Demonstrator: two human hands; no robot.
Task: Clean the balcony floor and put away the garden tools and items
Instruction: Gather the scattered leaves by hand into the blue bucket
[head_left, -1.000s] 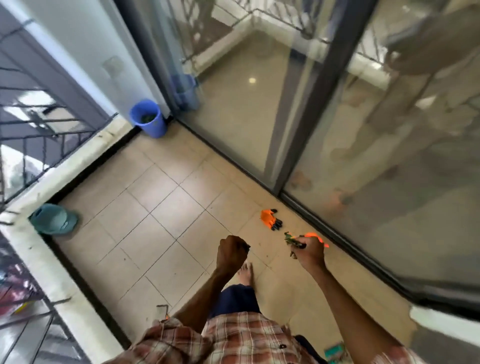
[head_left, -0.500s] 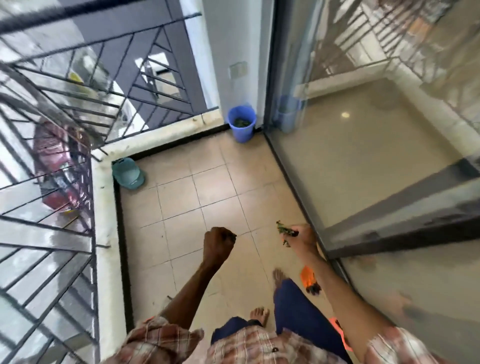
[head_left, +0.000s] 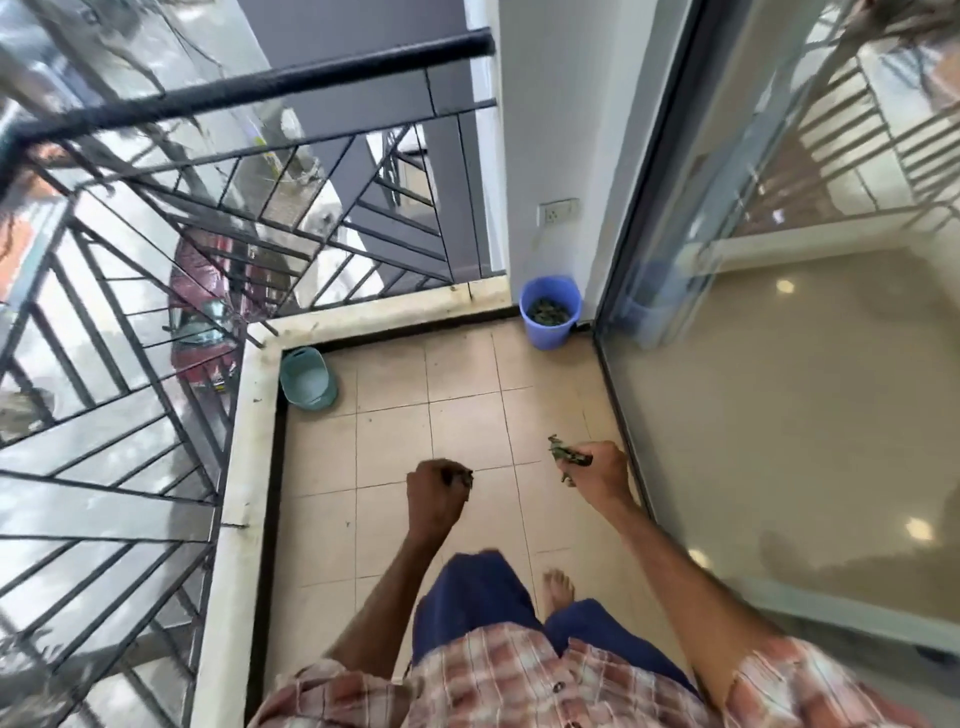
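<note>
You have advanced along the balcony floor (head_left: 395, 457): the orange gloves are out of frame, and the blue bucket (head_left: 546, 336) now sits upper centre. Your right hand (head_left: 600, 474) stays clamped on leaf debris (head_left: 567, 457); your left hand (head_left: 435, 500) is curled around dark scraps (head_left: 464, 478). Likely next step: empty both into the bucket.

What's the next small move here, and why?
Probably step toward the blue bucket and drop both handfuls in: the right hand grips green scraps, the left hand grips dark bits, and the bucket in the far corner already holds similar debris.
</note>
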